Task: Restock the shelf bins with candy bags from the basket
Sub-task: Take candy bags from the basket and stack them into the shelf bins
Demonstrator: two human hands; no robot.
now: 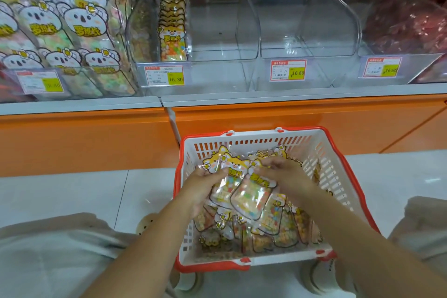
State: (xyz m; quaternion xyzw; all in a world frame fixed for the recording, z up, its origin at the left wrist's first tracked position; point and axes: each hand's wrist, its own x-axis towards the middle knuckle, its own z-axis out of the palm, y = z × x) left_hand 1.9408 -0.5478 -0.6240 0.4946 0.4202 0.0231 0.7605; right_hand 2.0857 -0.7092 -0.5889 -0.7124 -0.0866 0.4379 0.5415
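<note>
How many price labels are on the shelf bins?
4: left label on the koala-bag bin, second label below the upright orange bags, third label on an empty bin, right label. Others may be hidden.

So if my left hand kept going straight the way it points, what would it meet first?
The candy bags the left hand grips come first; past them, probably the right hand, though depth is unclear.

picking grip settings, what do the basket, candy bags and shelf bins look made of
Basket: rigid moulded plastic, matte white slotted walls, red rim. Candy bags: thin glossy clear film, printed; glare, candies show through. Shelf bins: clear hard plastic, perhaps acrylic; see-through, reflective walls.
</note>
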